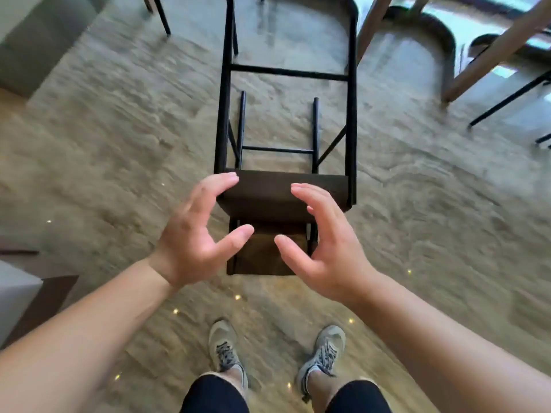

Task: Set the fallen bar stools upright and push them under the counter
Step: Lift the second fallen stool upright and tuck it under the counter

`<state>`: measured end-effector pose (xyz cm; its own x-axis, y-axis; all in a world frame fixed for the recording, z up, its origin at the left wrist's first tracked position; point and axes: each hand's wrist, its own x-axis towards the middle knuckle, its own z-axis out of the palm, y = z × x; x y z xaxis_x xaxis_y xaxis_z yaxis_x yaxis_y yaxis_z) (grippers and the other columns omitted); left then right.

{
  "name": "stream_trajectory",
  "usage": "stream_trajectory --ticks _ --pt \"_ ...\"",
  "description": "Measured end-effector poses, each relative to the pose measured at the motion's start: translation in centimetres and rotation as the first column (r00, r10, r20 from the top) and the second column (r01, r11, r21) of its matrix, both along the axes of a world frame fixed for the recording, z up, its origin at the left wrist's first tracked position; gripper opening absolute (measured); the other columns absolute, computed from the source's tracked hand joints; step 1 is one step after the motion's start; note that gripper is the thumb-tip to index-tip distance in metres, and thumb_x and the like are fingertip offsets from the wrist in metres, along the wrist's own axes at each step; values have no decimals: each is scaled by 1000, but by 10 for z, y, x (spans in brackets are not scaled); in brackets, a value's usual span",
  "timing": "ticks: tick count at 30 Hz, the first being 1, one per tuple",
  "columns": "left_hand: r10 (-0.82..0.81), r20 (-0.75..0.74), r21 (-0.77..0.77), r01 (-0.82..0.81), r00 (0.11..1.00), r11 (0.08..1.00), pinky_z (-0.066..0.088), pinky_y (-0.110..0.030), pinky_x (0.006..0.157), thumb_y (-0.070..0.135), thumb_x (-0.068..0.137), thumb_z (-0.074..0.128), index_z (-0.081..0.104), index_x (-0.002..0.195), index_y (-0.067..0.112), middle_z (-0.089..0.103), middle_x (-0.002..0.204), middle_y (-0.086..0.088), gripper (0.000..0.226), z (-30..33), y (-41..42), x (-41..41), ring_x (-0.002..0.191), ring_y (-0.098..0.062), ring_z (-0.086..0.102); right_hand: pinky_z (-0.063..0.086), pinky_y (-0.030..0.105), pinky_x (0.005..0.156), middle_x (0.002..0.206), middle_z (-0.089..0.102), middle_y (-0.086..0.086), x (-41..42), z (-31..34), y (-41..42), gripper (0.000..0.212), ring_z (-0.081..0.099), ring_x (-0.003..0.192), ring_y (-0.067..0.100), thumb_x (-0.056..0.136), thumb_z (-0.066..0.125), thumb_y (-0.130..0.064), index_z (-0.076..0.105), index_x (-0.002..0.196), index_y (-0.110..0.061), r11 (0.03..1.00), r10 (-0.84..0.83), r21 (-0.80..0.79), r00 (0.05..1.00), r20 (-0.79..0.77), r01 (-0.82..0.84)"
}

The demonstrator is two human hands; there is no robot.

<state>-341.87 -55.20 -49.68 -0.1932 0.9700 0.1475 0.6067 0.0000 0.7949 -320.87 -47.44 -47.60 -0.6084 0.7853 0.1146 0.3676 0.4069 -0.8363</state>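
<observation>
Nearest: two grey shoes [222,350] planted on the pale floor [104,150], toes pointing far.

Above them, both forearms reach forward. Left hand [193,234] and right hand [323,245] hover palm-to-palm, fingers spread and curled, thumbs apart from the other fingers. Neither hand grips anything. Left fingertips [229,177] overlap the stool's dark upper panel in view; contact cannot be told. The right hand looks just short of it.

Between and beyond the hands: one stool [286,114], black metal frame with dark brown seat and back panels, lying flat on the floor. Seat end near, just ahead of the shoes; legs and crossbars stretch away to the far side. It sits centre scene.

Far right: light wooden legs [492,52], perhaps of the counter or a table, with more black frame legs beside them; too blurred to say whether another stool is down there. Far left: another thin black leg [162,16], its owner out of view.

Progress, judged: early. This stool is not yet lifted. Left to do: grasp the seat end, tip it upright, slide it under the counter, then handle any others.
</observation>
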Motion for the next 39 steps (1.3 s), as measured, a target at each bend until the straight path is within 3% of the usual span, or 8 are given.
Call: stream_trajectory --ticks 9,14,17,19,23,30,34,39 --pt "-172 -74 -283 144 982 948 31 -10 105 51 83 56 53 136 14 53 136 3 65 -339 -1 32 125 -4 46 34 22 107 139 50 6 31 -337 12 62 47 129 18 85 70 -34 46 138 -9 990 135 -87 949 285 -114" --pt "-348 -174 -464 235 921 854 39 -30 109 56 87 52 50 141 20 52 146 -3 65 -502 -10 36 134 -17 49 33 24 106 146 45 -1 51 -506 6 66 40 133 16 87 66 -44 39 142 -21 982 184 -114 867 462 -148" --pt "-519 -316 -562 284 794 777 36 -39 115 56 90 53 36 150 23 37 159 -3 70 -574 -19 33 144 -21 39 28 27 106 152 40 -1 66 -579 0 70 37 139 20 86 63 -49 33 145 -24 980 199 -94 791 579 -177" --pt "-607 -397 -607 299 689 737 34 -42 115 62 90 48 26 154 25 22 165 -2 77 -607 -25 30 146 -23 35 30 32 110 154 38 2 76 -616 -4 73 36 141 23 85 62 -51 33 146 -23 972 224 -83 745 629 -221" --pt "-621 -468 -654 226 629 722 11 -41 121 73 86 43 3 159 25 -1 169 -6 96 -653 -34 39 155 -25 9 24 43 118 161 28 8 91 -665 -11 85 26 147 30 80 62 -56 30 150 -20 948 246 -35 657 713 -317" --pt "-594 -583 -640 137 554 756 17 -53 121 78 84 43 -8 156 23 5 168 -13 104 -686 -48 61 155 -31 7 21 61 116 162 20 18 100 -695 -26 96 19 150 38 75 71 -58 29 152 -21 924 185 63 588 787 -376" --pt "-644 -623 -603 251 444 757 37 -57 111 58 87 63 25 156 18 32 161 -17 88 -683 -44 61 146 -39 34 16 63 117 165 10 17 97 -696 -23 98 10 151 38 77 70 -52 17 155 -23 912 197 50 541 818 -408" --pt "-679 -636 -654 210 367 727 20 -56 118 31 87 62 -7 158 20 6 168 -15 100 -688 -44 56 153 -40 12 7 63 115 165 -1 15 86 -704 -34 99 0 151 39 83 64 -30 -4 154 -24 917 173 59 526 833 -395"
